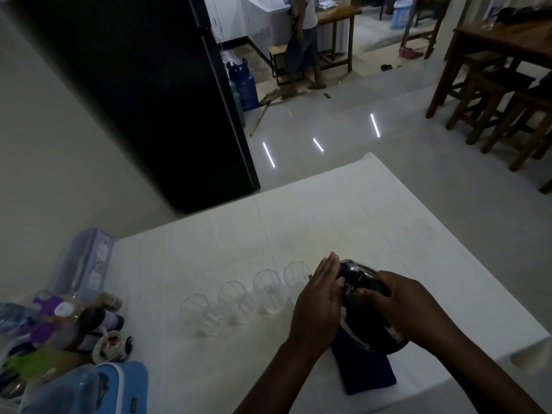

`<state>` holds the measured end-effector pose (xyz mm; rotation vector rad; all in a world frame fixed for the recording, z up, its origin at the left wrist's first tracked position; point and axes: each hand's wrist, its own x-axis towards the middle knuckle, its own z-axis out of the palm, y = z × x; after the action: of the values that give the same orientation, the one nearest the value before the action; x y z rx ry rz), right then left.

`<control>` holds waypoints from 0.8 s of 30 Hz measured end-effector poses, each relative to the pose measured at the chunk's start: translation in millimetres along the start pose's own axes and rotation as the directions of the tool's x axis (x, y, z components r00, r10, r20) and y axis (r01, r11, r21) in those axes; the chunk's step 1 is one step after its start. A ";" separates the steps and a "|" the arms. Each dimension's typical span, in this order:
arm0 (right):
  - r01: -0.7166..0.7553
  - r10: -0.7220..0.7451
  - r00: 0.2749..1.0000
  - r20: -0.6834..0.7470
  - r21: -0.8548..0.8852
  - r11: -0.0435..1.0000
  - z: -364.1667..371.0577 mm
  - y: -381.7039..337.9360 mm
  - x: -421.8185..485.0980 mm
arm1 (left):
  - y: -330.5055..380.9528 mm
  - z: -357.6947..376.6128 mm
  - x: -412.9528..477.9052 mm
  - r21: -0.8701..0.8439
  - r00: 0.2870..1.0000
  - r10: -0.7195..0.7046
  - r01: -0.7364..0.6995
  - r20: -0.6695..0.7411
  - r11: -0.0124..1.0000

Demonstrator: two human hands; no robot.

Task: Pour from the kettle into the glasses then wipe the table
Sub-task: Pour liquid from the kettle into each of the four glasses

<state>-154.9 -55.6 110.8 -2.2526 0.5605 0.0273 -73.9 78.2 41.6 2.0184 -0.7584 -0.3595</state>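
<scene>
A shiny metal kettle (366,321) with a dark lid and handle stands on the white table (343,210), near its front edge. My right hand (401,306) grips the handle on top. My left hand (318,303) lies flat against the kettle's left side, fingers straight. Several clear glasses stand in a slanted row left of the kettle; the nearest one (295,276) is partly hidden by my left hand, the farthest (197,313) is at the left. A dark blue cloth (364,375) lies folded under and in front of the kettle.
Bottles, a small cup (109,349) and a blue-lidded box (113,386) crowd the table's left front corner, with a pale plastic container (85,261) behind them. A black fridge (143,94) stands beyond the table. A person (303,40) stands in the far room. Wooden stools (493,94) are at right.
</scene>
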 end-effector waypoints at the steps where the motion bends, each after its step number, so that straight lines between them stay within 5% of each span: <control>1: -0.003 0.003 1.000 0.003 0.003 1.000 -0.5 -1.1 0.1 | 0.3 -0.2 -0.1 -0.003 1.000 0.001 -0.001 0.000 1.000; 24: -0.004 0.002 1.000 -0.021 -0.070 0.998 -8.0 -4.8 1.1 | 6.8 -1.7 0.3 -0.031 1.000 0.009 -0.009 -0.017 0.999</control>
<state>-153.2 -58.9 119.4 -2.3221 0.5822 0.0249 -75.2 76.6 48.2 1.9862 -0.7474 -0.3469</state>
